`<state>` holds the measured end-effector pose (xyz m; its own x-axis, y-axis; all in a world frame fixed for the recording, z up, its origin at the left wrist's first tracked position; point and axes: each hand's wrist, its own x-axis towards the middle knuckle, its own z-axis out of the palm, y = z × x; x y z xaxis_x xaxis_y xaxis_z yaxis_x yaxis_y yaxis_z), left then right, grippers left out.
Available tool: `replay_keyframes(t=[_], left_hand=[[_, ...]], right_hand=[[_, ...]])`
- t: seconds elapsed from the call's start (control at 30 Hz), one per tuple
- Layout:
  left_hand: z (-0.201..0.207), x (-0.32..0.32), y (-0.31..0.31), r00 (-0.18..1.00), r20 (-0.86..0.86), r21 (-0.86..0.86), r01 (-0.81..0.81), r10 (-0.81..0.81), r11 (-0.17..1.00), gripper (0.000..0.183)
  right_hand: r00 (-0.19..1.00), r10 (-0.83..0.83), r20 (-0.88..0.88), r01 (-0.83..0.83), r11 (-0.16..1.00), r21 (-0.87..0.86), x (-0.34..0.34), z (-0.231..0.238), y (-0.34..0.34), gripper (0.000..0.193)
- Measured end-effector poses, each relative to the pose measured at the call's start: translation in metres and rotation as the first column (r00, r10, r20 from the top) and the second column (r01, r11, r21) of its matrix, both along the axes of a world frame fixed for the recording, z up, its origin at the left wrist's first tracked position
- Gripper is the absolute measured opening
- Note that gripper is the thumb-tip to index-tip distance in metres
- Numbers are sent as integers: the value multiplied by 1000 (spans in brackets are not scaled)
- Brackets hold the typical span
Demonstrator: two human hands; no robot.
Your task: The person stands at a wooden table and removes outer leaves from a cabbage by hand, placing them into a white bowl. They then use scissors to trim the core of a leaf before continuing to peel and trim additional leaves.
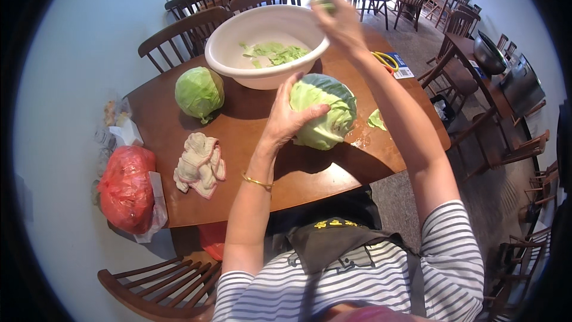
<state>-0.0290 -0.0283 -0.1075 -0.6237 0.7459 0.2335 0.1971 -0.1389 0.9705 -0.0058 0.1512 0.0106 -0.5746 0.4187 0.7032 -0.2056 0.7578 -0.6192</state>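
A round green cabbage (325,120) with a darker outer leaf stands near the middle of the brown table, gripped from its left side by my left hand (287,113), thumb across the front. My right hand (339,24) is raised by the right rim of a large white basin (223,59). It is blurred by motion, fingers closed round a scrap of green cabbage leaf (325,5). Torn leaf pieces (277,53) lie in the basin. Left of it sits a second whole cabbage (200,92). A loose leaf piece (376,120) lies right of the held cabbage.
Crumpled work gloves (201,162) lie on the table's left, beside a red plastic bag (127,188) at the edge. Yellow-handled scissors (387,61) lie at the far right. Chairs (161,289) surround the table. Metal pots (523,86) stand on another table at the right.
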Motion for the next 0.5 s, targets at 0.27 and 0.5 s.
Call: replay_keyframes(t=[0.27, 0.5], left_hand=[[-4, -2, -9, 999, 26, 4, 39, -39, 999, 112], [11, 11, -6, 997, -60, -19, 42, -43, 999, 111]], right_hand=[[632, 34, 774, -262, 950, 172, 23, -9, -3, 55], [860, -47, 509, -237, 846, 478, 115, -37, -19, 41]])
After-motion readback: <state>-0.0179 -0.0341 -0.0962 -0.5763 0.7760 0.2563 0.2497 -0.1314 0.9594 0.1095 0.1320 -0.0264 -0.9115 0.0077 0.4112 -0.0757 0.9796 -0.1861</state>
